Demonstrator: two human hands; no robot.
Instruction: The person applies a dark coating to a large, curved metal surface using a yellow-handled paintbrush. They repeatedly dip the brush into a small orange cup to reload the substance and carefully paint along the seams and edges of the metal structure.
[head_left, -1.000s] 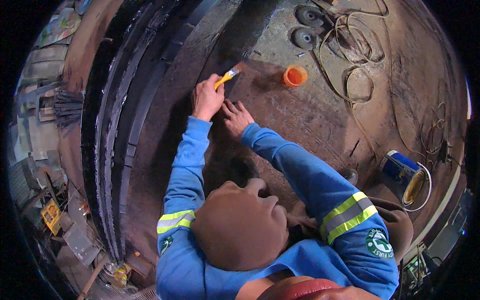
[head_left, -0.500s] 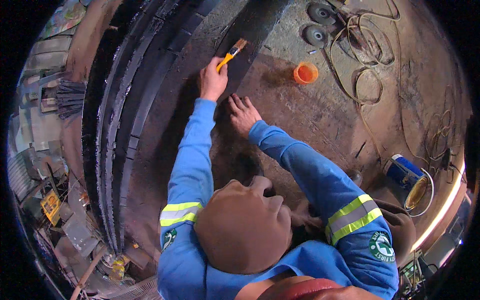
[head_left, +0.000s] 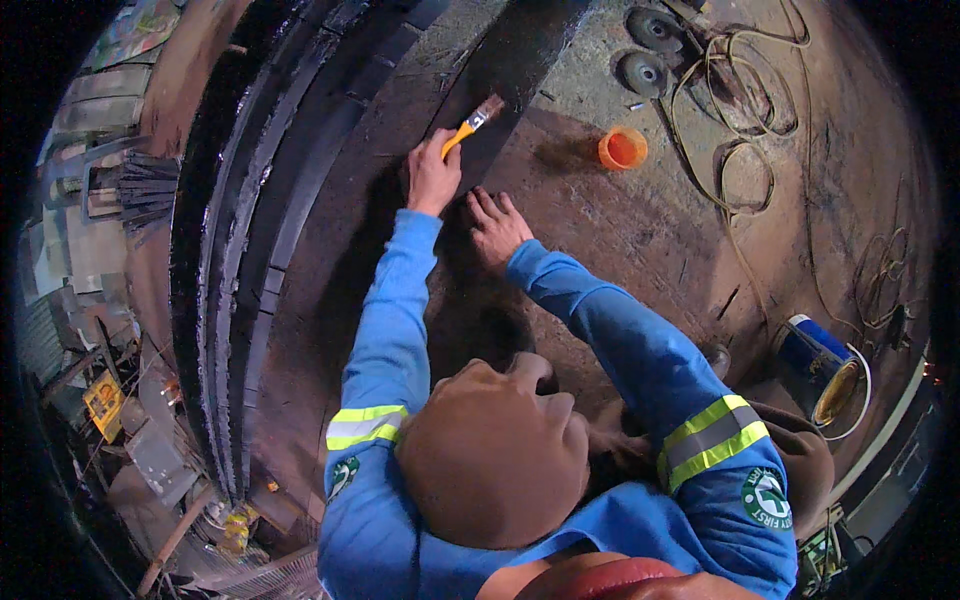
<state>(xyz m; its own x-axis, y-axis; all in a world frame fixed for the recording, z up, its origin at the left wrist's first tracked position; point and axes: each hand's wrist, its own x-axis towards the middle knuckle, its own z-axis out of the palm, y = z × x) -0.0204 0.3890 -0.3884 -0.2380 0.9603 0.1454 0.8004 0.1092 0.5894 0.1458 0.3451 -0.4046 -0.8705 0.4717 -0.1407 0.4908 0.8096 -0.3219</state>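
My left hand [head_left: 434, 178] is closed round the yellow handle of a paintbrush [head_left: 462, 135]. The brush's brown bristles lie over a long dark plate [head_left: 525, 50], which runs away toward the top of the view; whether they touch it I cannot tell. Beside the plate's near right edge, my right hand [head_left: 498, 235] rests palm down with its fingers stretched out, holding nothing. To the right of both hands an orange cup [head_left: 622, 148] stands on the floor, with orange inside.
Long curved black beams [head_left: 235, 230] stand along my left. At the far right lie two grey discs [head_left: 642, 74] and a coiled hose [head_left: 745, 180]. A blue bucket [head_left: 815, 360] with a white handle lies tipped at the right. Scrap and a yellow box [head_left: 104, 405] fill the lower left.
My left hand has drawn the paintbrush slightly nearer to me. My right hand stays beside the plate's edge. The whole view has shifted a little.
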